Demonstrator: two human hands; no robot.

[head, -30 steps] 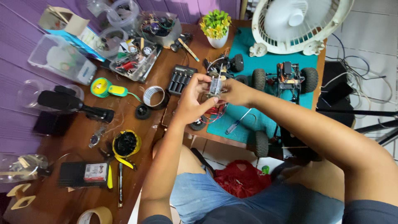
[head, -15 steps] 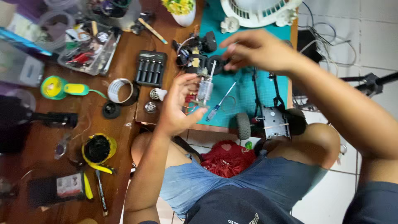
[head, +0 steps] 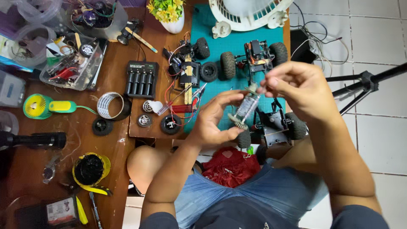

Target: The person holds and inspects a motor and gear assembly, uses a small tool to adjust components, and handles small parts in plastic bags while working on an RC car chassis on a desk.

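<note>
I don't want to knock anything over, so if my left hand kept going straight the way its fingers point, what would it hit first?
The left hand points up and right, and its fingers already touch the small clear motor with a gear. Beyond it, probably the right hand, then the model car chassis on the green mat; depth is unclear.

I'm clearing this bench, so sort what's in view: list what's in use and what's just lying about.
In use:
left hand
right hand
small clear cylindrical part with a gear at its end, held between both hands

Lying about:
black battery charger
white desk fan
roll of white tape
loose black wheel
</note>
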